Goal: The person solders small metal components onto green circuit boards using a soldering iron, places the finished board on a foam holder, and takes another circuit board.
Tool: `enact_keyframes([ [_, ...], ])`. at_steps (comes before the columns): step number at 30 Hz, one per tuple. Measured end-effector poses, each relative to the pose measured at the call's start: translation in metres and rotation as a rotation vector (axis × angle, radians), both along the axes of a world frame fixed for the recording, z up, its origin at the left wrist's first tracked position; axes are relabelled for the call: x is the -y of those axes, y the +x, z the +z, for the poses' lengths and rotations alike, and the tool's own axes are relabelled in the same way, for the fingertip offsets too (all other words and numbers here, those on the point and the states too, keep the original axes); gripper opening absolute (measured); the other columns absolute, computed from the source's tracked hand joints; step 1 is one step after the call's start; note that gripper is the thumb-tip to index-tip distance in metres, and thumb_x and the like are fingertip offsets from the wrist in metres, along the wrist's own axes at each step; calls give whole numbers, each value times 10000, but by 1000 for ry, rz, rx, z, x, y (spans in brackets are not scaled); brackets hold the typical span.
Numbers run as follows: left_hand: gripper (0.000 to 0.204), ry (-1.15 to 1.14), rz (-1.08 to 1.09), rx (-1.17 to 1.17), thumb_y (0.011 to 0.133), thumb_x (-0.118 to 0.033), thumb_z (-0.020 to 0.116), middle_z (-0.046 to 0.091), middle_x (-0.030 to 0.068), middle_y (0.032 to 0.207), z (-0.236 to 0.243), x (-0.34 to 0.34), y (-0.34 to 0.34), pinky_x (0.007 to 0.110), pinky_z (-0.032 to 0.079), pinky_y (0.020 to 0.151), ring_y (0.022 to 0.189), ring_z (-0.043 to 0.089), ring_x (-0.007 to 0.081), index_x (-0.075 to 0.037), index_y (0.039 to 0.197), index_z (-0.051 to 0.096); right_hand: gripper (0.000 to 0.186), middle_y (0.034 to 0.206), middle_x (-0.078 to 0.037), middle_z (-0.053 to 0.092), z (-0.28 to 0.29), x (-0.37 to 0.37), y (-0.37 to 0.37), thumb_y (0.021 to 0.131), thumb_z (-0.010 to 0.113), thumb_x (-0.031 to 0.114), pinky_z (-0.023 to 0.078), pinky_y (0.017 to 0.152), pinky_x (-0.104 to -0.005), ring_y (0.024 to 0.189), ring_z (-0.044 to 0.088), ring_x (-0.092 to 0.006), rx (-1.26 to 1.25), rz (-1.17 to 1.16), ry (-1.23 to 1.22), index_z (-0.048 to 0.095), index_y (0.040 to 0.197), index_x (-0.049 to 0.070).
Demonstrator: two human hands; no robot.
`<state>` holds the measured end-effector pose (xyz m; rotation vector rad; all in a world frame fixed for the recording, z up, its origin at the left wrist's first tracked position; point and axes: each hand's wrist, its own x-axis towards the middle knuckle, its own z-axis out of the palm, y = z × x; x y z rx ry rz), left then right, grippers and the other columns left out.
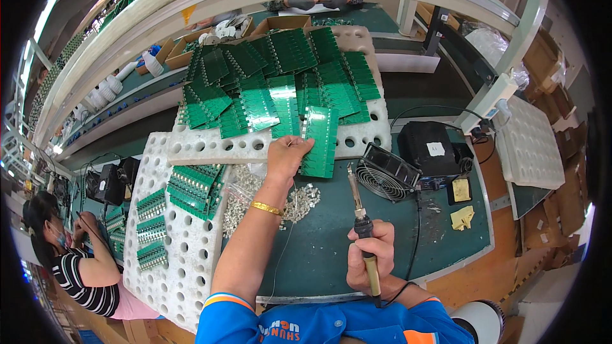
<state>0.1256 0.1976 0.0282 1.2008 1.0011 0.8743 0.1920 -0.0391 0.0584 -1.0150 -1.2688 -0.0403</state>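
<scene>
My left hand [285,156] pinches the near left edge of a green circuit board [322,137], held at the front of a white foam tray [242,153]. Many more green boards [255,99] lie overlapped on that tray. In my right hand [373,255] is a soldering iron [363,226], gripped by its handle, its tip pointing up and away from me. The tip is apart from the held board, to its lower right. Small white parts [306,202] lie heaped beside my left wrist. A thin wire [285,245] trails down the bench from near that wrist.
A second foam board [185,216] at left bears several stacks of populated boards [194,188]. Right of the iron stand a black fan [386,175], a black soldering station [427,146] and a yellow sponge [462,218]. A co-worker [86,261] sits at left. A shelf rail crosses above.
</scene>
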Motion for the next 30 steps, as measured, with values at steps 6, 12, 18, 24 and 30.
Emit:
enact_keyframes([
  [6, 201, 126, 61, 1, 811, -171, 787, 567, -28, 701, 33, -40, 34, 262, 362, 515, 603, 471, 62, -22, 801, 653, 251, 995, -138, 543, -2, 3, -4, 883, 639, 5, 458, 678, -321, 798, 543, -212, 16, 33, -18, 519, 1090, 78],
  [12, 315, 155, 141, -135, 808, -222, 794, 597, 1, 771, 47, -38, 36, 254, 381, 584, 692, 490, 68, 24, 949, 656, 224, 994, -141, 510, -8, 6, -3, 902, 611, 60, 458, 727, -361, 811, 544, -221, -6, 6, -72, 495, 1091, 95],
  [18, 221, 167, -28, -106, 862, -192, 719, 611, -16, 831, 54, 16, -80, 241, 391, 593, 733, 506, 57, -13, 980, 667, 232, 998, -139, 470, -3, 8, -3, 884, 552, 50, 476, 732, -399, 810, 543, -241, -11, 35, -77, 453, 1076, 135],
  [24, 126, -198, 294, -46, 876, -175, 698, 491, -89, 638, 78, 83, -242, 190, 239, 400, 469, 345, -5, -73, 940, 661, 225, 1005, -141, 458, -7, 2, -11, 921, 519, 83, 478, 725, -386, 808, 534, -227, 9, 110, -104, 433, 1125, 124],
  [30, 141, -171, 625, -46, 914, -188, 665, 453, -103, 618, 56, 116, -369, 181, 197, 376, 433, 308, -14, -56, 961, 653, 245, 999, -136, 457, -13, 0, -25, 938, 518, 111, 479, 740, -378, 834, 526, -223, 89, 196, -155, 449, 1173, 125],
])
